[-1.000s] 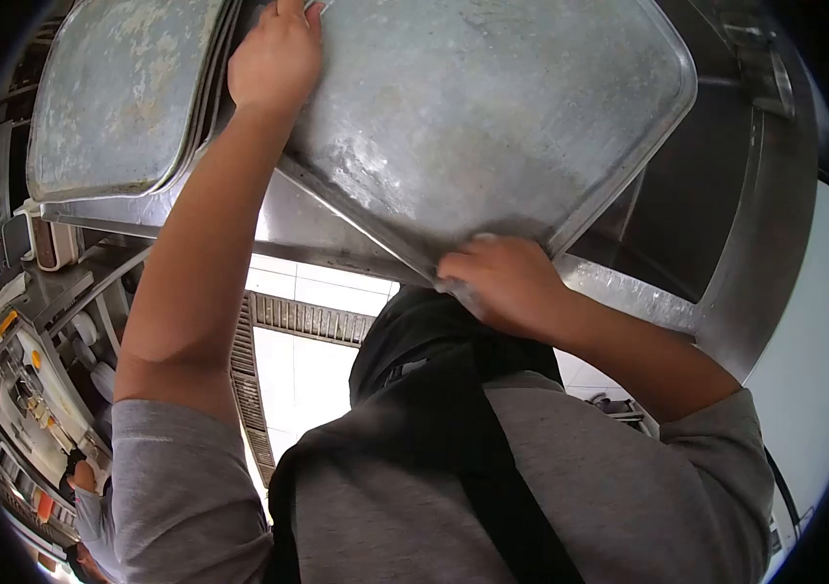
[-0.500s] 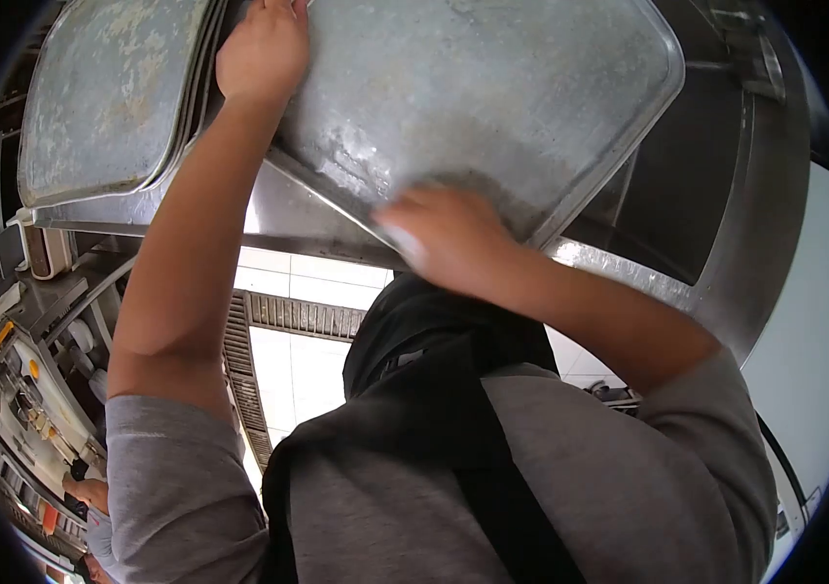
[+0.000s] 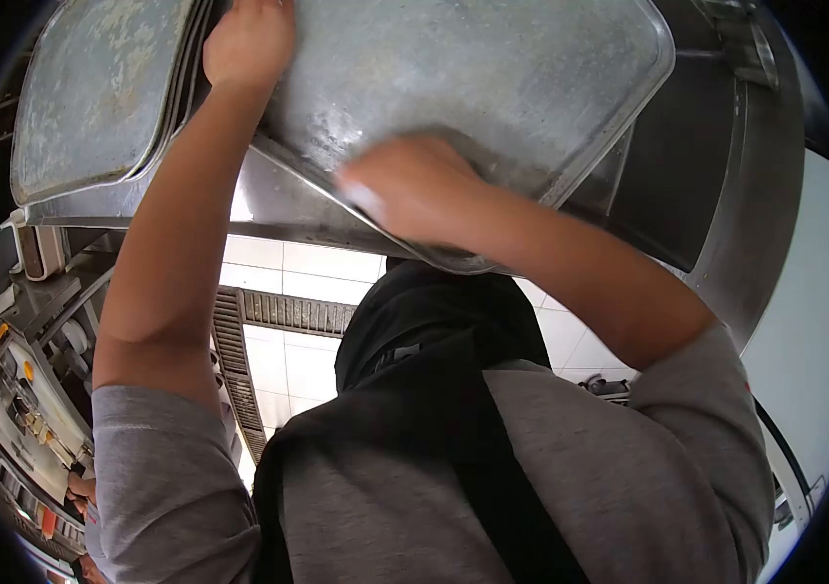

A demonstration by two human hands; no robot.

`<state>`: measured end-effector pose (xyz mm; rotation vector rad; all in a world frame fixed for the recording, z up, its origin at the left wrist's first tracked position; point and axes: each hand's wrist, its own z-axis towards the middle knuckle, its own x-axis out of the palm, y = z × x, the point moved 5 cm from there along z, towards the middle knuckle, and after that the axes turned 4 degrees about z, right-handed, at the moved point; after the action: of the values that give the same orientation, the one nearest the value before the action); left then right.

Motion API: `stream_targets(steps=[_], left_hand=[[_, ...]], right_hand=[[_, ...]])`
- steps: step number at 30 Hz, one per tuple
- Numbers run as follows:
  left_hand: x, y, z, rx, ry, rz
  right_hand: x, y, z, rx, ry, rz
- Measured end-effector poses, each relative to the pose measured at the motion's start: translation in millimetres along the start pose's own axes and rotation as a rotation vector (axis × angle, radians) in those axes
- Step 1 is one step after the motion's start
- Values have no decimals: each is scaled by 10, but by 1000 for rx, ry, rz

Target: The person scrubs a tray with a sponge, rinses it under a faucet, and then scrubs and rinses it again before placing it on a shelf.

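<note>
A large grey metal tray [image 3: 492, 88] lies tilted across the sink edge in front of my body, its near corner toward my waist. My left hand [image 3: 251, 44] is closed on its left edge, fingertips partly cut off at the top. Low on the tray's surface, my right hand [image 3: 405, 190] is blurred and curled round something small and white, too hidden to name. Left of my left hand stands a stack of similar worn trays [image 3: 98, 97].
A steel counter with a dark sink basin [image 3: 677, 165] lies to the right. At the lower left are a shelf with utensils [image 3: 30, 409] and another person's hand. Below are white floor tiles [image 3: 327, 263] and a drain grate [image 3: 298, 313].
My right hand has moved left and slightly up over the tray. The tray's near corner, covered before, now shows below my right hand. My left hand has shifted slightly left with its grip kept.
</note>
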<state>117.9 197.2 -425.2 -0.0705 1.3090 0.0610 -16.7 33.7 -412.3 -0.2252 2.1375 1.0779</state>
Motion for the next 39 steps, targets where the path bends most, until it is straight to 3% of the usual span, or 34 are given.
stream_targets(steps=[2,4,8,10,13,17,20,22,25,28,33,35,37,39], left_hand=[[-27,6,-4,4,-41,17],[-43,-20,-1,-17,58,11],[-71,-5,19,-18,16,-1],[-101,-15,-20,-55,101,-112],[-21,55,-170,-74,174,-104],[-172,145,-571,35,272,-103],[-193,219,-710,29,170,-133],[-184,267,-736,34,75,-245],[-115,335,-719,62,90,-353],[-79,360,-718,19,122,-396],[-66,376,-749,19,124,-392],[-59,382,-771,13,121,-389],[-85,364,-748,13,107,-390],[-61,393,-736,6,144,-410]], right_hand=[[-65,106,386,-37,-77,0],[-78,163,445,-131,-272,20],[80,-221,-775,2,245,-67],[-15,-345,-1224,-6,164,-133],[-162,-433,-1273,46,209,-206],[-65,-349,-1098,18,-3,-15],[129,-76,-780,-99,-97,31],[207,133,-373,-183,-142,-84],[251,472,309,-236,-204,-149],[190,536,476,-165,-274,-119],[148,229,-31,-86,94,-3],[241,443,270,-110,66,-116],[147,573,597,-78,-399,50],[155,522,552,-23,-352,130]])
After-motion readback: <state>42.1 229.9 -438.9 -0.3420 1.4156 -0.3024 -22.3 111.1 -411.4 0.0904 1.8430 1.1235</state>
